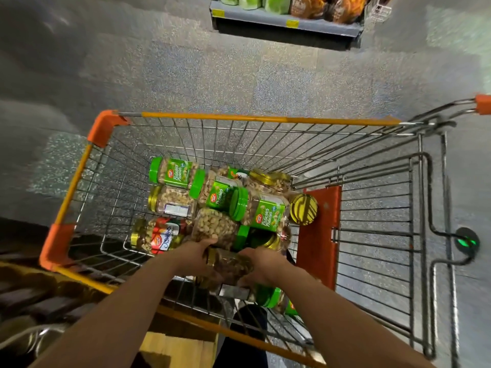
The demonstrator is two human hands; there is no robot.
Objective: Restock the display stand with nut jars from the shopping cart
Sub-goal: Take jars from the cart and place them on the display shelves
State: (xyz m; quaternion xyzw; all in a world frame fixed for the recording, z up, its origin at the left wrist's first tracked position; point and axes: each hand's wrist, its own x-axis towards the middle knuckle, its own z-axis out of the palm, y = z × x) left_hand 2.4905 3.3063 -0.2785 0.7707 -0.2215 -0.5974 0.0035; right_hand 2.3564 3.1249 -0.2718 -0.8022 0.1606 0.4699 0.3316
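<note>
Reaching down into the shopping cart [231, 118], both bare arms came in from the bottom of the frame. Left hand [195, 254] and right hand [261, 262] each had a clenched grip on one gold-lid jar [229, 264], lying on its side between them, lid toward the left hand. Left fingers wrapped the lid end, right fingers the base end. Jar was see-through, dark nuts inside, label not readable. It sat at the near side of the basket, right above other jars; whether lifted clear or touching them, cannot tell.

Rest of the stock lay loose on the cart's wire floor, all tipped sideways. Green-lid pistachio jar [172, 172] at the far left of the pile. Second pistachio jar [216, 192] just beside it, third pistachio jar [261, 209] to the right, overlapping. Clear mixed-nut jar [172, 200] with gold lid under the first one. Cashew jar [158, 237] with red label near the left hand. Unlabelled-side jar [215, 227] of pale nuts touching the left fingertips. Upright gold lid [304, 208] against the red child-seat flap [318, 235]. More green-lid jars partly hidden below the right wrist.

Cart rim orange with yellow rails. Floor [186, 75] grey speckled. Shelf [287, 22] with bagged goods at top of frame, well apart from cart.
</note>
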